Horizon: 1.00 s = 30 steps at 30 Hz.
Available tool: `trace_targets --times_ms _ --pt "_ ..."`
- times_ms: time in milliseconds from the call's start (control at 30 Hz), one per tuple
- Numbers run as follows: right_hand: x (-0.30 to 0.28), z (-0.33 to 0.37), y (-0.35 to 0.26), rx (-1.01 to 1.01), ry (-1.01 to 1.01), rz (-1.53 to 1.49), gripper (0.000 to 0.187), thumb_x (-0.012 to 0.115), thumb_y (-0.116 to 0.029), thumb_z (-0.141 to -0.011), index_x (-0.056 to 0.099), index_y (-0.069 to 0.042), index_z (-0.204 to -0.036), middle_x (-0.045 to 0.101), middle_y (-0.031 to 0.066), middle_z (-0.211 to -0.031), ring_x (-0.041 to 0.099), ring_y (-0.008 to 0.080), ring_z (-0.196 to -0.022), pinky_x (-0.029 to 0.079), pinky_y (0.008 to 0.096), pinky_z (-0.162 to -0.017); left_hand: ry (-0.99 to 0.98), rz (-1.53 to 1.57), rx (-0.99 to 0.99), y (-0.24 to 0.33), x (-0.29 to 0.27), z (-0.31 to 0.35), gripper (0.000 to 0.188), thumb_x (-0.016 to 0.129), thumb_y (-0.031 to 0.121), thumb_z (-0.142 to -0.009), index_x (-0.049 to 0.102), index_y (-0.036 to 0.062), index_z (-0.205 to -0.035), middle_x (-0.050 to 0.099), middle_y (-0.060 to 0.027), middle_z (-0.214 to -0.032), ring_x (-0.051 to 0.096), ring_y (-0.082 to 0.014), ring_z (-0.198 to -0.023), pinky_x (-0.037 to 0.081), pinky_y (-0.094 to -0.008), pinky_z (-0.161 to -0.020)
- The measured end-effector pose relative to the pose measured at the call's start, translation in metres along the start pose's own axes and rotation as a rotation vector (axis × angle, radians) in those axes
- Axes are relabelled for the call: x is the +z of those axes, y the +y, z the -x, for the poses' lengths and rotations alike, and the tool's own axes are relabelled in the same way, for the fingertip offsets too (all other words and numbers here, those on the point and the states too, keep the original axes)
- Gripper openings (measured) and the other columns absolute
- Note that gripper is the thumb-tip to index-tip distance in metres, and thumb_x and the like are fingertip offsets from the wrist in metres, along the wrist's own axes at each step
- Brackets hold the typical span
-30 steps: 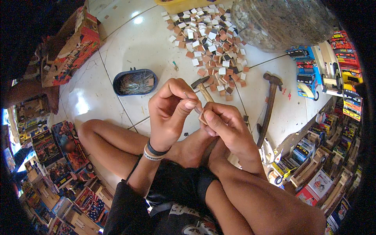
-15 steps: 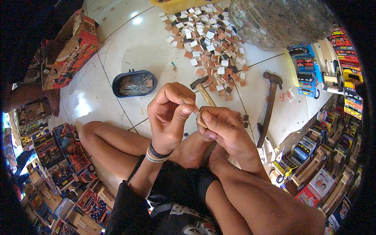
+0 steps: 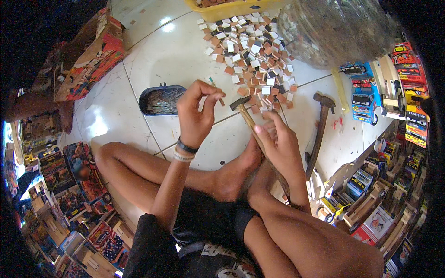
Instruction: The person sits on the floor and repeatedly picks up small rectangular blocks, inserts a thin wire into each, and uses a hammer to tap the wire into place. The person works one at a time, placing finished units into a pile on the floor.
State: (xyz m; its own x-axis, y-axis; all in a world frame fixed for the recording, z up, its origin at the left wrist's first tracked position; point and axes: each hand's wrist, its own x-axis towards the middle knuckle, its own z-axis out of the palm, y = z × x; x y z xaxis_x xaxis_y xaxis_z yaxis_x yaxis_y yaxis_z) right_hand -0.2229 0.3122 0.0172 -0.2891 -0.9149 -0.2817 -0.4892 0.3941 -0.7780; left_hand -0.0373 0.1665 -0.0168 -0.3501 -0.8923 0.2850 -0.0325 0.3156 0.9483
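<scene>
My left hand (image 3: 197, 116) is raised above the tiled floor, thumb and fingers pinched on a small brown piece (image 3: 221, 99). Two bands circle its wrist. My right hand (image 3: 280, 146) has its fingers loosely spread and lies on the wooden handle of a hammer (image 3: 245, 116). That hammer rests on the floor with its head pointing toward the left hand. I cannot tell whether the right fingers wrap the handle. My crossed bare legs and feet sit just below both hands.
A dark blue dish of thin nails (image 3: 160, 99) sits left of the hands. Small square wooden pieces (image 3: 250, 51) are heaped ahead, below a yellow tray (image 3: 232, 8). There is a clear bag (image 3: 338, 28), a second hammer (image 3: 320, 129), toy trucks (image 3: 366, 95) and boxes (image 3: 92, 60).
The hands were pressed together on a small piece. They have come apart: the left rose and moved left with the piece, the right dropped onto the hammer handle.
</scene>
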Motion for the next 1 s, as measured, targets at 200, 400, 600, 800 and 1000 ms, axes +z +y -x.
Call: trace_targets --times_ms 200,400,600,800,1000 --pt "0.015 0.037 0.039 0.019 -0.07 0.28 0.038 0.067 -0.023 -0.1 0.054 -0.002 -0.129 0.066 0.0253 -0.109 0.063 0.0476 -0.101 0.049 0.0559 -0.09 0.109 -0.239 -0.008 -0.055 0.013 -0.004 0.007 0.07 -0.007 -0.092 0.067 -0.0006 -0.091 0.073 -0.0113 -0.088 0.072 -0.0185 -0.085 0.057 -0.0309 -0.08" --pt "-0.001 0.044 0.033 -0.1 0.047 0.162 0.049 0.063 -0.013 -0.1 0.053 -0.007 -0.148 0.07 0.0246 -0.1 0.068 0.045 -0.091 0.055 0.0497 -0.08 0.234 -0.352 0.108 -0.074 0.021 0.015 0.011 0.074 -0.004 -0.087 0.067 0.005 -0.089 0.072 -0.0061 -0.085 0.068 -0.0179 -0.076 0.051 -0.032 -0.073" --pt "0.002 0.022 0.005 -0.23 0.026 0.26 0.06 0.061 -0.005 -0.1 0.049 -0.017 -0.158 0.07 0.0228 -0.092 0.068 0.0397 -0.076 0.056 0.0472 -0.072 0.217 -0.368 0.057 -0.076 0.023 0.014 0.011 0.075 0.0 -0.085 0.067 0.0067 -0.089 0.068 -0.0048 -0.081 0.058 -0.0186 -0.067 0.042 -0.0334 -0.067" --pt "0.008 0.017 -0.002 -0.323 0.087 0.306 0.061 0.06 -0.005 -0.101 0.05 -0.023 -0.158 0.066 0.0187 -0.082 0.067 0.035 -0.071 0.055 0.0455 -0.068 0.224 -0.42 0.065 -0.07 0.022 0.014 0.015 0.068 -0.012 -0.082 0.06 0.0002 -0.083 0.065 -0.0126 -0.078 0.065 -0.0256 -0.068 0.052 -0.0327 -0.066" --pt "0.009 0.017 -0.002 -0.291 0.016 0.44 0.06 0.061 -0.005 -0.101 0.052 -0.022 -0.157 0.065 0.0176 -0.08 0.065 0.0351 -0.069 0.054 0.0457 -0.066 0.229 -0.428 0.073 -0.077 0.024 0.013 0.015 0.069 -0.011 -0.082 0.059 0.0013 -0.085 0.064 -0.013 -0.076 0.064 -0.028 -0.068 0.052 -0.0344 -0.066"
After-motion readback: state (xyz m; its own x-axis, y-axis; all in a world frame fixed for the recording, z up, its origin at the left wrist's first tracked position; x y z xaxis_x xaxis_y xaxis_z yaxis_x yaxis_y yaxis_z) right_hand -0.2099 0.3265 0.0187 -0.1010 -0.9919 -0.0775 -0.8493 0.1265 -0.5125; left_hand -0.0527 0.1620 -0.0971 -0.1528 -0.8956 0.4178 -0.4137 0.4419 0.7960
